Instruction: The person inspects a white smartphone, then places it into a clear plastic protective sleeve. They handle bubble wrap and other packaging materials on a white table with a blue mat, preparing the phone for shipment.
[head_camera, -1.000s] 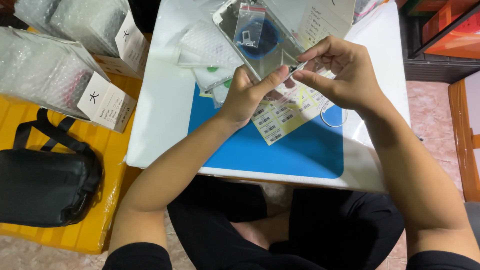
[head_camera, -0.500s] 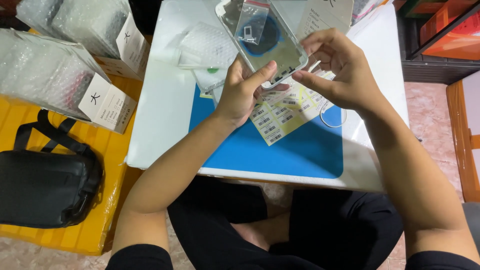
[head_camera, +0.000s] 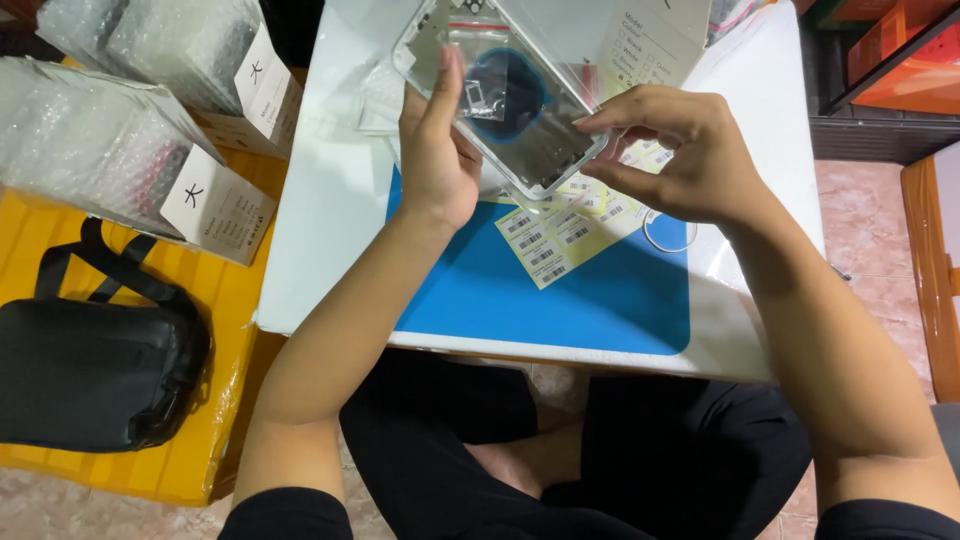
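Left hand (head_camera: 435, 165): flat behind the clear phone back cover (head_camera: 500, 95), thumb up along its side, keeping it steady.
Right hand (head_camera: 670, 150): fingertips pinching the cover's lower corner, maybe to peel film.
Cover: lifted above the white table (head_camera: 320, 230), tilted for looking.
Sticker sheet (head_camera: 560, 235): flat on blue mat (head_camera: 600, 300), close by.

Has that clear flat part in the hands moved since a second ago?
Yes. The clear flat part has risen toward the table's far edge, away from the label sheet on the blue mat.
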